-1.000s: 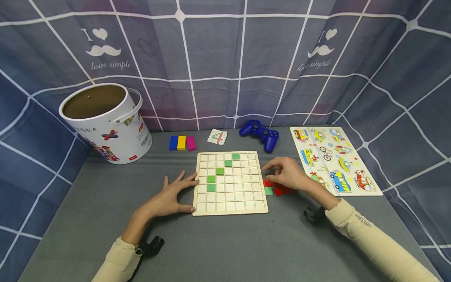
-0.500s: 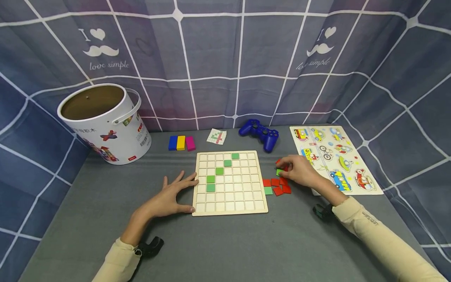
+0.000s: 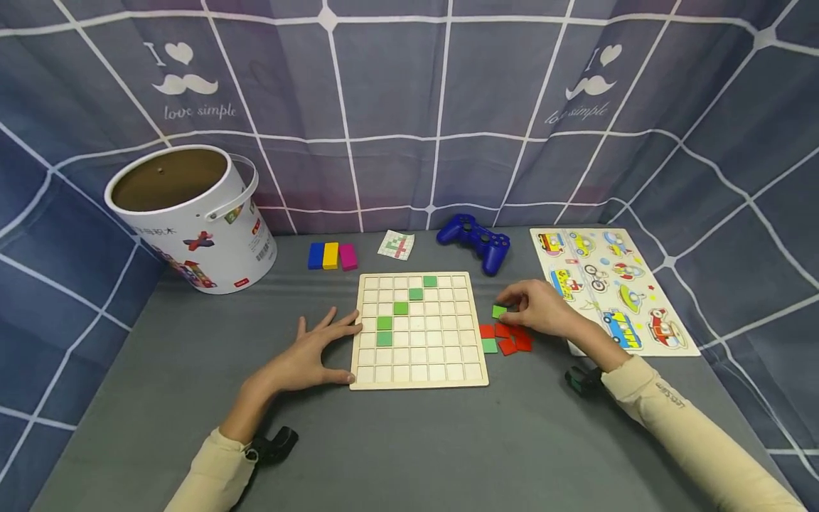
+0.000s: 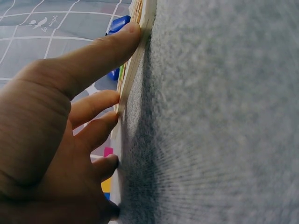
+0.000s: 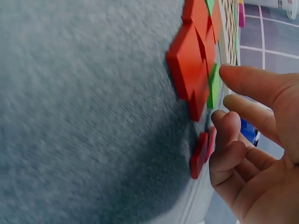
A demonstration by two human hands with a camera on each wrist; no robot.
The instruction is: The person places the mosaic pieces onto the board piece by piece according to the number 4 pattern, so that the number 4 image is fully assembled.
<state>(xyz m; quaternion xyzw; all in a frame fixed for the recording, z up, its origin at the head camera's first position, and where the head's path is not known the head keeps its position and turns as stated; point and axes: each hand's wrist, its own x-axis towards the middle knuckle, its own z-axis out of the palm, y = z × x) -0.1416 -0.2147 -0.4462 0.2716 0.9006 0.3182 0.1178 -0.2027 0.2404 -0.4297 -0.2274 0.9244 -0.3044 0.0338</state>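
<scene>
My left hand (image 3: 320,352) is spread along the left edge of a wooden grid board (image 3: 419,355), its thumb and fingertips touching that edge. Several green square tiles (image 3: 400,308) sit in a stepped line in the board's cells. To the right of the board, my right hand (image 3: 537,309) has a green tile (image 3: 499,311) between its thumb and index fingertip, close over the table. Just below it lie several red tiles (image 3: 522,341) and another green tile (image 3: 489,345). The right wrist view also shows red tiles (image 5: 200,156) under the curled fingers, hidden from the head camera.
Behind the board are blue, yellow and magenta blocks (image 3: 330,256), a small pattern card (image 3: 397,245) and a blue game controller (image 3: 475,242). A white bucket (image 3: 211,242) stands at the back left. A vehicle picture board (image 3: 659,306) lies at the right, partly under my right forearm.
My right hand has moved from the board's edge right to the loose tiles, then slightly left with a green tile at its fingertips. The left hand stays at the board.
</scene>
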